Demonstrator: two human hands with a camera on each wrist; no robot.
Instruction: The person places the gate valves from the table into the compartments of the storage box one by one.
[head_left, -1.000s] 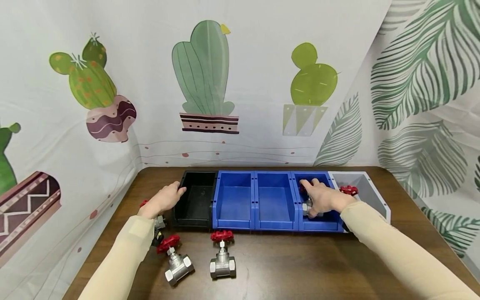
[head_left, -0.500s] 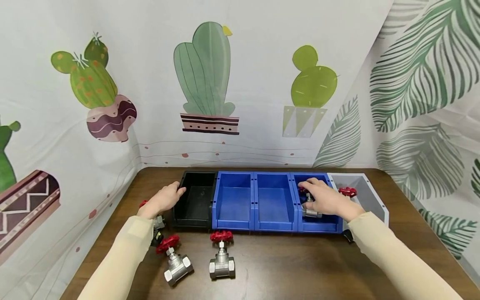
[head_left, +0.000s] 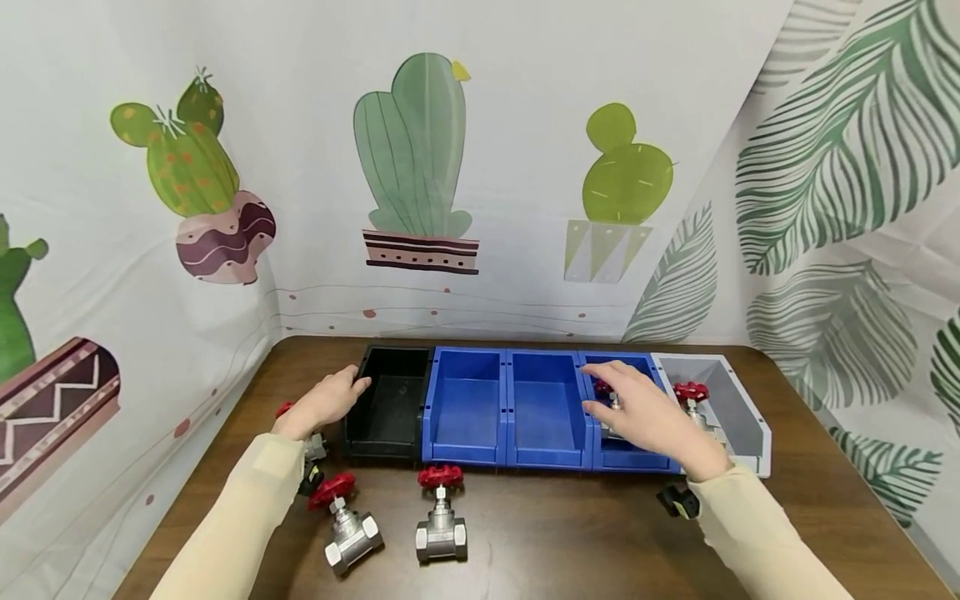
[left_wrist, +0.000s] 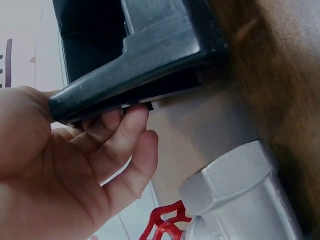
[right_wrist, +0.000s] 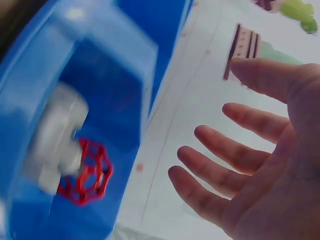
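Note:
My left hand (head_left: 326, 404) grips the left rim of the black bin (head_left: 390, 408), thumb over the edge. In the left wrist view its fingers (left_wrist: 135, 120) curl under that rim. My right hand (head_left: 645, 412) is above the rightmost blue bin (head_left: 633, 458), fingers spread and holding nothing. Inside that bin lies a gate valve (right_wrist: 55, 140) with a red handwheel (right_wrist: 87, 172); in the head view the hand partly covers it. Another valve (head_left: 690, 392) sits in the grey bin (head_left: 742, 408), partly hidden by the right wrist.
Two valves, a left one (head_left: 351, 533) and a right one (head_left: 441, 533), lie on the wooden table (head_left: 570, 533) before the bins. A third valve (head_left: 313, 447) is partly hidden behind the left forearm. Two more blue bins (head_left: 468, 454) stand mid-row. A printed cloth (head_left: 517, 167) hangs behind.
My right hand has let go of the valve in the rightmost blue bin and lifted off it, its fingers spreading. The left hand has stayed at the black bin.

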